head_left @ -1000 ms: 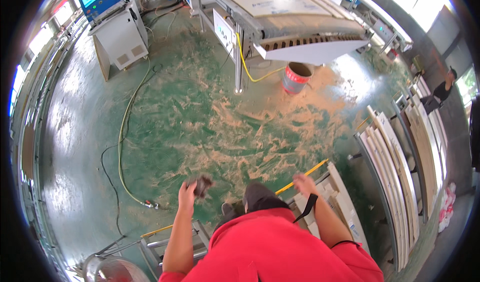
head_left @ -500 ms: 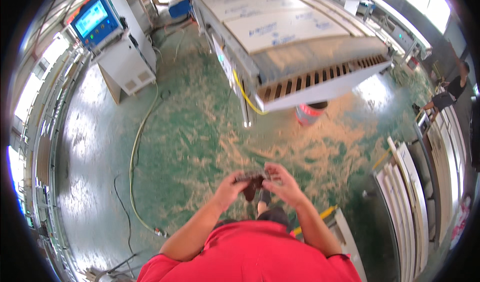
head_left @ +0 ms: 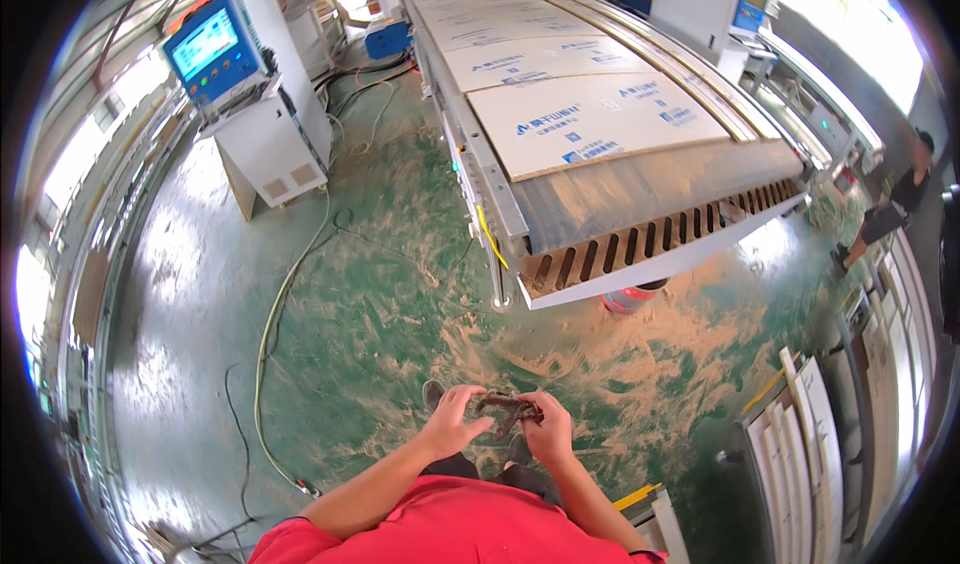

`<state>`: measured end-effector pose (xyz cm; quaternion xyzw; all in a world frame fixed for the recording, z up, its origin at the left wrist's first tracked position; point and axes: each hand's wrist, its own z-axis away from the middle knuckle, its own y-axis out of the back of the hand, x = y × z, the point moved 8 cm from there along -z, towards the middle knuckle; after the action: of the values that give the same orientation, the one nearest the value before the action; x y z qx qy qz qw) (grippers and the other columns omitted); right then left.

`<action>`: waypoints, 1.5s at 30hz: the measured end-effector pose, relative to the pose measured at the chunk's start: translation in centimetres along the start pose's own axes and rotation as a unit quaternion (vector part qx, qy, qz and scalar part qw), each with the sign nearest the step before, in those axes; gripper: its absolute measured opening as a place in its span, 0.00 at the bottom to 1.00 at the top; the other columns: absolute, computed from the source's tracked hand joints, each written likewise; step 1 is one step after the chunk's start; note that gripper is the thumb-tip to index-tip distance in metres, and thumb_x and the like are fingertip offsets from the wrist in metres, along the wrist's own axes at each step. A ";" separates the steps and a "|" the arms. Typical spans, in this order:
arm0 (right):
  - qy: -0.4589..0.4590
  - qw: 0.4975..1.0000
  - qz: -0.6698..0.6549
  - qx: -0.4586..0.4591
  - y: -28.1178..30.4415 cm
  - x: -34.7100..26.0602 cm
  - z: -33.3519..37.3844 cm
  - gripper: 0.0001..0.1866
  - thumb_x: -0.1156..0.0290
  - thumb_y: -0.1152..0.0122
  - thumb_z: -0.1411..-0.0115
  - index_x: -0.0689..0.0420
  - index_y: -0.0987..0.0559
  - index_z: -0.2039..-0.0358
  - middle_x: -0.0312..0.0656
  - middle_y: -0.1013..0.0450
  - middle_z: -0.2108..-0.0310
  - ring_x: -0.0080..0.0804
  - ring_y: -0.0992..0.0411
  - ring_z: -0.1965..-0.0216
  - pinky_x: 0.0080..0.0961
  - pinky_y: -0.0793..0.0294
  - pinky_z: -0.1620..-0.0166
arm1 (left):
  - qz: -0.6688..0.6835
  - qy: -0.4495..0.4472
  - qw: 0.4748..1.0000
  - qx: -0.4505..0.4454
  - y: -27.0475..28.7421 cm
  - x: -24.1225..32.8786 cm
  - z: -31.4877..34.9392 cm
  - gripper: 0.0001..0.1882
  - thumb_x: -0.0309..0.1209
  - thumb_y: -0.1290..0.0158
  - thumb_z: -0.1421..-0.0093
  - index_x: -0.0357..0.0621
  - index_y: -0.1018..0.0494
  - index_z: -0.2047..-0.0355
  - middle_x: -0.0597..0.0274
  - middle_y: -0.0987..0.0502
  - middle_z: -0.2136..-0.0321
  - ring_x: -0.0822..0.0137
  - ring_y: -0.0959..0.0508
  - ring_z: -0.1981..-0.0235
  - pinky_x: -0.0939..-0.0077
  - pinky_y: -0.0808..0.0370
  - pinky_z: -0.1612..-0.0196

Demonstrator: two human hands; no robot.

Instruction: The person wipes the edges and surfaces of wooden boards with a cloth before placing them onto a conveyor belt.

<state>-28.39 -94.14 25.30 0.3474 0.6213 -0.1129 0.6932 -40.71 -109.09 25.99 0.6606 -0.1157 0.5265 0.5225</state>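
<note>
In front of my body I hold a dark brown, dirty-looking piece that is roughly T-shaped. Its exact kind is too small to make out. The thumb and fingers of my left hand are curled about its left end. My right hand grips the other end, with fingers bent over it. A short part of the piece hangs down between the hands. Below them are my shoes and the dusty green floor.
Ahead stands a long machine bed carrying printed white boards, with a red bucket underneath. A control cabinet is at left, near a hose on the floor. Stacked panels and another person are at right.
My view has shifted, so the machine sits lower in the picture. My hands are lower too, and the brown piece has turned, its hanging part now looking narrower.
</note>
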 end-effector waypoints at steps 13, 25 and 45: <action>-0.015 0.975 0.058 -0.213 -23.4 -6.8 -10.7 0.16 0.77 0.43 0.46 0.60 0.22 0.55 0.44 0.21 0.66 0.29 0.22 0.63 0.27 0.24 0.57 | 0.075 0.113 0.989 0.058 14.7 -13.9 -0.4 0.17 0.40 0.42 0.43 0.41 0.27 0.59 0.48 0.19 0.67 0.46 0.19 0.62 0.57 0.24 0.60; 0.160 0.882 -0.064 -0.438 -61.2 -18.6 -14.5 0.28 0.78 0.33 0.52 0.59 0.27 0.48 0.46 0.25 0.57 0.38 0.23 0.57 0.33 0.23 0.53 | 0.520 0.236 0.741 0.352 39.0 -37.8 9.0 0.06 0.29 0.46 0.38 0.40 0.28 0.63 0.64 0.24 0.72 0.72 0.25 0.70 0.76 0.28 0.67; 0.187 0.731 0.033 -0.655 -123.4 -41.1 -27.8 0.21 0.70 0.36 0.42 0.61 0.27 0.50 0.51 0.22 0.59 0.37 0.22 0.56 0.32 0.25 0.52 | 0.341 0.576 0.454 0.588 58.3 -83.3 44.6 0.14 0.33 0.46 0.44 0.38 0.24 0.61 0.58 0.22 0.72 0.68 0.25 0.73 0.70 0.27 0.70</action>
<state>-131.09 -178.60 22.22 -0.1589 0.6467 0.4125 0.6216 -90.90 -203.32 -4.42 0.2647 0.3331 0.8656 -0.2641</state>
